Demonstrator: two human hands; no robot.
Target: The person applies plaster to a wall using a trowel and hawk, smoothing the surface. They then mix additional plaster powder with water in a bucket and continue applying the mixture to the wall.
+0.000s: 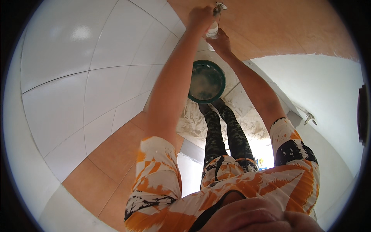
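Both my arms reach up to a metal tap (pixel 217 10) that sticks out of the orange-tan tiled wall. My left hand (pixel 201 18) is closed in a fist right beside the tap; its fingertips are hidden, so what it grips I cannot make out. Just below, my right hand (pixel 222 42) is wrapped round a white, bottle-like cylinder (pixel 212 30). That cylinder stands roughly upright under the tap, with its lower end showing beneath my fingers. On the floor under my hands sits a round green basin (pixel 223 79) holding murky water.
My feet (pixel 210 106) stand against the basin's near side on wet, dirt-smeared floor tiles (pixel 243 98). White wall tiles (pixel 112 50) rise close on the left. Another tap (pixel 310 118) juts from the right wall. A yellow and blue object (pixel 261 164) shows behind my legs.
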